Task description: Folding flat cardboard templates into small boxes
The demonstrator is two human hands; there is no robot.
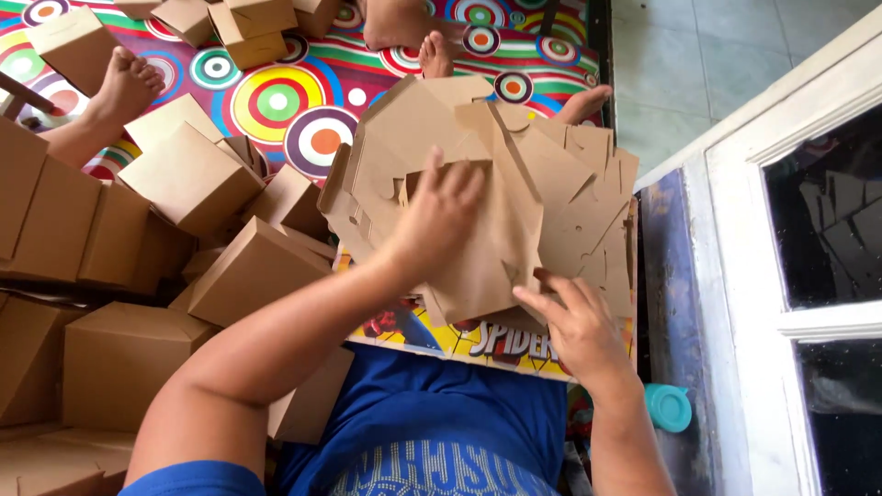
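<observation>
- Two hands worked one stack of flat brown cardboard blanks [551, 193] — unfolded box cut-outs with tabs and notches, fanned out over the person's lap above a colourful printed board [459, 335].
- The top blank [491, 248] lay directly under the left hand [436, 216] and just above the right hand [574, 326], tilted with its lower corner pointing toward the body.
- The left grip was spread flat, fingers apart and pressed down on the top blank; it closed around nothing.
- The right grip sat at the lower edge of the same blank, thumb and forefinger pinched lightly on the cardboard's edge, the other fingers loosely curled.
- Many folded brown boxes [193, 179] were heaped to the left, touching one another, some lying on their sides.
- The floor carried a mat [294, 101] with bright concentric circles and stripes; another person's bare feet [124, 83] rested on it among the boxes.
- To the right stood a white-framed glass door [799, 184] beside pale floor tiles, with a teal round lid [668, 407] near the right wrist.
</observation>
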